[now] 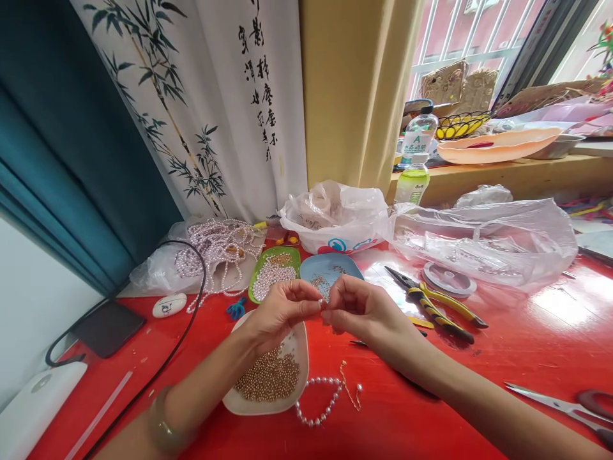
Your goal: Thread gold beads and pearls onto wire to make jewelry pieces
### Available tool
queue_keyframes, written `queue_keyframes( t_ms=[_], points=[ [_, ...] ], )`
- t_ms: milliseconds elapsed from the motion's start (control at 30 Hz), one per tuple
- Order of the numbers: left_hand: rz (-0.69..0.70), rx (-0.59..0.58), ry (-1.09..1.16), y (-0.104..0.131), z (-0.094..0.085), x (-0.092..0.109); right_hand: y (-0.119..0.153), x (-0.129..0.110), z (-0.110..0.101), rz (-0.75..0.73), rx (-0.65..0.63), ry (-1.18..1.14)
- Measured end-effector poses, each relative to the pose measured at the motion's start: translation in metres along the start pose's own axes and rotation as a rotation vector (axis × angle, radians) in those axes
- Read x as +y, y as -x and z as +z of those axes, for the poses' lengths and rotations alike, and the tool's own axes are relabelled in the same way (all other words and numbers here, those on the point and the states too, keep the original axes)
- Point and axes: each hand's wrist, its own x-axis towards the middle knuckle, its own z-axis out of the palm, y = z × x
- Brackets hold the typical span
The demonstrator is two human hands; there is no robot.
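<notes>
My left hand (287, 310) and my right hand (361, 310) meet fingertip to fingertip above the table, each closed in a pinch. A tiny pale speck, perhaps a bead, shows at the left fingertips; what the right fingers hold is too small to make out. Under my left wrist stands a cream tray (304, 377) of small gold beads (268, 380). In front of it lies a pearl strand (318, 421), with a thin gold chain (351, 391) ending in a pearl. Behind my hands are a green tray (255, 281) of pearl beads and a blue tray (352, 263) holding small metal bits.
Pliers (438, 306) and a spool (450, 280) lie right of my hands, scissors (558, 404) at far right. Plastic bags (483, 239) and a white bag-lined bowl (335, 220) stand behind. At left are pearl strands (215, 246), a phone (109, 326) and a black cable (184, 338).
</notes>
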Motion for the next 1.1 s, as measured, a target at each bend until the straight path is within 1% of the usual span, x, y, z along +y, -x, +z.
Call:
queue_keyframes(
  t_ms=[167, 267, 400, 500, 600, 667, 767, 867, 967, 1033, 1100],
  points=[
    [0.016, 0.015, -0.039, 0.0, 0.0, -0.002, -0.001, 0.002, 0.0, 0.033, -0.007, -0.018],
    [0.014, 0.023, -0.049, 0.001, 0.001, -0.001, -0.001, 0.002, 0.0, 0.033, 0.018, 0.013],
    [0.023, 0.046, -0.065, 0.001, 0.003, 0.001, 0.002, 0.001, 0.002, -0.025, 0.084, 0.074],
    [0.028, 0.053, -0.091, 0.001, 0.003, 0.002, 0.003, 0.005, 0.004, -0.081, 0.108, 0.138],
    [0.032, 0.033, -0.111, 0.003, 0.004, 0.003, 0.003, 0.01, 0.005, -0.184, 0.125, 0.2],
    [0.034, 0.017, -0.126, 0.004, 0.005, 0.005, 0.002, 0.011, 0.005, -0.222, 0.136, 0.24],
    [0.037, 0.016, -0.156, 0.007, 0.005, 0.006, 0.002, 0.007, 0.005, -0.202, 0.131, 0.24],
    [0.04, 0.024, -0.161, 0.008, 0.004, 0.007, 0.002, 0.002, 0.005, -0.144, 0.131, 0.162],
    [0.043, 0.023, -0.154, 0.009, 0.004, 0.008, 0.002, 0.002, 0.006, -0.136, 0.142, 0.119],
    [0.045, 0.036, -0.169, 0.009, 0.005, 0.009, 0.002, 0.005, 0.006, -0.183, 0.149, 0.15],
    [0.034, 0.046, -0.186, 0.01, 0.007, 0.01, 0.001, 0.01, 0.007, -0.288, 0.167, 0.256]
  ],
)
